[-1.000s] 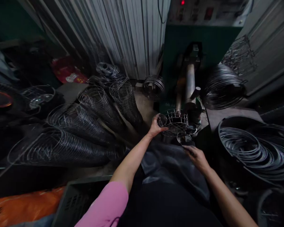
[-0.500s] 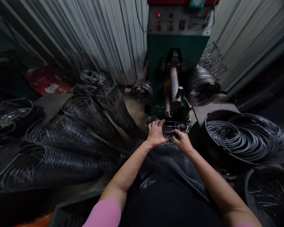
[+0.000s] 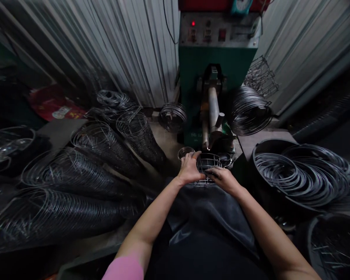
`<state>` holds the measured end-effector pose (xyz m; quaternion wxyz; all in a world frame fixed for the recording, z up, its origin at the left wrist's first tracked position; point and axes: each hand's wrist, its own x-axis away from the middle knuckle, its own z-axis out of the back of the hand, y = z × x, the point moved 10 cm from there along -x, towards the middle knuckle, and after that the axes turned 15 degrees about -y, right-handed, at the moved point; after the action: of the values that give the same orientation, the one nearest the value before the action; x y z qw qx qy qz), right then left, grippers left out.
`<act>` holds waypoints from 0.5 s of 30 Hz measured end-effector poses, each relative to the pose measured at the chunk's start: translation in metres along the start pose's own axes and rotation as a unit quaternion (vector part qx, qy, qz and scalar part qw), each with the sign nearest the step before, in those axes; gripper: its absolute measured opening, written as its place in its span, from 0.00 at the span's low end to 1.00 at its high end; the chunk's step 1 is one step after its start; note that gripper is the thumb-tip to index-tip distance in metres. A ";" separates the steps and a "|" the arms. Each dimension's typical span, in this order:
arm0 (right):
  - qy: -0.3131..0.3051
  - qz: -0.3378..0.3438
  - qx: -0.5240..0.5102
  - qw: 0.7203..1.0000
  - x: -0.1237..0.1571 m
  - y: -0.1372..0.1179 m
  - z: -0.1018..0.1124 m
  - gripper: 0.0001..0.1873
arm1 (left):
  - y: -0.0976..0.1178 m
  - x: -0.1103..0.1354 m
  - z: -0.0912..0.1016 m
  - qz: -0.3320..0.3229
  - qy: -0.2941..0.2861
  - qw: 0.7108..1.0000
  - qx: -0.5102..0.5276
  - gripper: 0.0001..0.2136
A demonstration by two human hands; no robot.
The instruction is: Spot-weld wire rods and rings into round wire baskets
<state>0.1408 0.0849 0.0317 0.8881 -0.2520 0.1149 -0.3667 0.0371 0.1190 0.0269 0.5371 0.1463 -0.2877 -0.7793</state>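
Note:
A small round wire basket of crossed metal wires is in front of me, just below the machine's electrode tips. My left hand grips its left side, thumb toward the near side and fingers over the far rim. On the right, my right hand has its fingers closed at the basket's near side; its fingertips are dark and partly hidden against the wires. Behind both hands rises the green welding machine, with a thick metal arm reaching toward me.
Long stacks of nested wire rings lie to the left. At right stands a black tub of wire hoops, with a bin of short wire pieces nearer me. A wire coil hangs beside the machine, and another coil is left of it.
My right hand has shifted slightly down and left along the basket, showing more of its wire grid. My left hand keeps its hold. The whole view has tilted a little.

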 end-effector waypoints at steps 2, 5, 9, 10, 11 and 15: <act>0.008 0.005 0.010 1.000 -0.001 -0.001 0.001 0.12 | 0.001 -0.004 0.000 -0.015 0.001 1.000 0.003 0.42; 0.026 0.004 0.021 0.999 -0.002 0.001 0.006 0.12 | 0.002 -0.010 0.002 -0.032 0.003 0.999 0.003 0.42; 0.040 -0.002 0.035 0.999 -0.009 0.008 0.016 0.11 | 0.000 -0.023 0.006 -0.032 0.011 0.999 0.000 0.41; 0.041 -0.005 0.038 0.998 -0.011 0.010 0.018 0.11 | -0.001 -0.027 0.007 -0.030 0.013 0.999 0.000 0.41; 0.041 -0.009 0.041 0.998 -0.015 0.012 0.021 0.10 | -0.003 -0.032 0.008 -0.027 0.014 1.000 0.000 0.41; 0.041 -0.035 0.043 0.998 -0.025 0.022 0.029 0.09 | -0.009 -0.048 0.009 -0.006 -0.001 1.000 0.001 0.41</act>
<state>0.1477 0.1271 0.0450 0.8794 -0.2022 0.1263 -0.4122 0.0435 0.1684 0.0243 0.5323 0.1480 -0.2879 -0.7822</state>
